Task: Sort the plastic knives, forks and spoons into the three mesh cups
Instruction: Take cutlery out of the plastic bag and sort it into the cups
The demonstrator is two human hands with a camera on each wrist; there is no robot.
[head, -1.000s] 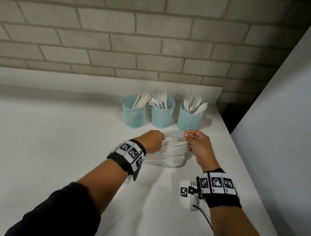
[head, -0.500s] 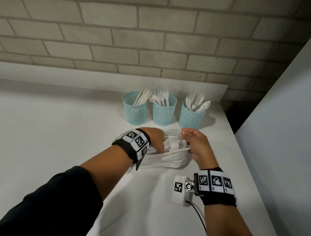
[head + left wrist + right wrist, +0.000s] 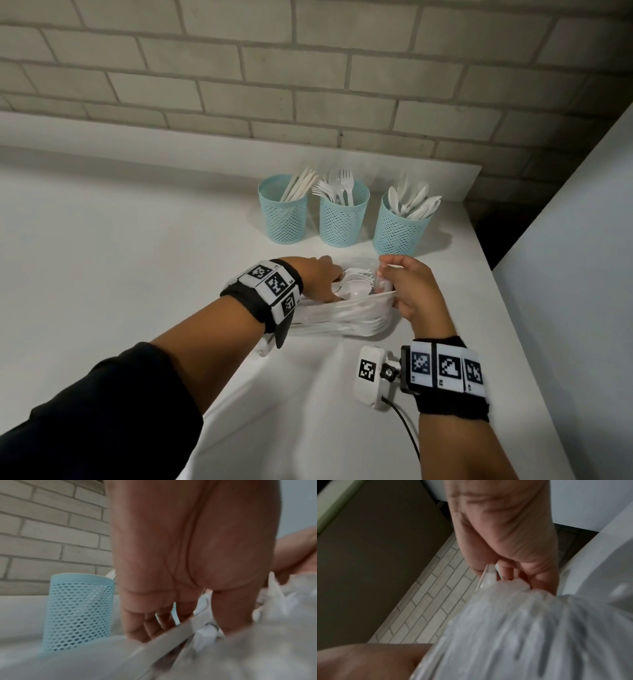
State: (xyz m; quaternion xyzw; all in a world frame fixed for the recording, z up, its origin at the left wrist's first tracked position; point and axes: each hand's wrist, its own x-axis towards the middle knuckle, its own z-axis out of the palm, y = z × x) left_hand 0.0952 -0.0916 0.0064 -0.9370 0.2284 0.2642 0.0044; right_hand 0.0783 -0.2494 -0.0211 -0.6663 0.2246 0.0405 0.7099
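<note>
Three teal mesh cups stand at the back of the white table: the left cup (image 3: 283,214) (image 3: 77,612) holds knives, the middle cup (image 3: 342,221) forks, the right cup (image 3: 399,226) spoons. In front of them lies a clear plastic bag (image 3: 346,313) (image 3: 257,649) (image 3: 530,635) full of white cutlery. My left hand (image 3: 320,279) (image 3: 171,615) reaches down into the bag's mouth, fingers pointing in beside a white spoon (image 3: 356,290). The bag's rim hides the fingertips. My right hand (image 3: 394,277) (image 3: 505,573) pinches the bag's upper edge and holds the mouth up.
A brick wall (image 3: 308,85) and a low white ledge run behind the cups. The table's right edge (image 3: 534,359) lies close to my right wrist, with a white panel (image 3: 582,274) beyond it. A camera unit with a cable (image 3: 371,377) hangs at my right wrist.
My left hand has gone from the bag's outer edge down into its mouth. My right hand has lifted and pulled the bag's edge, and the mouth is wider. The cups have not moved.
</note>
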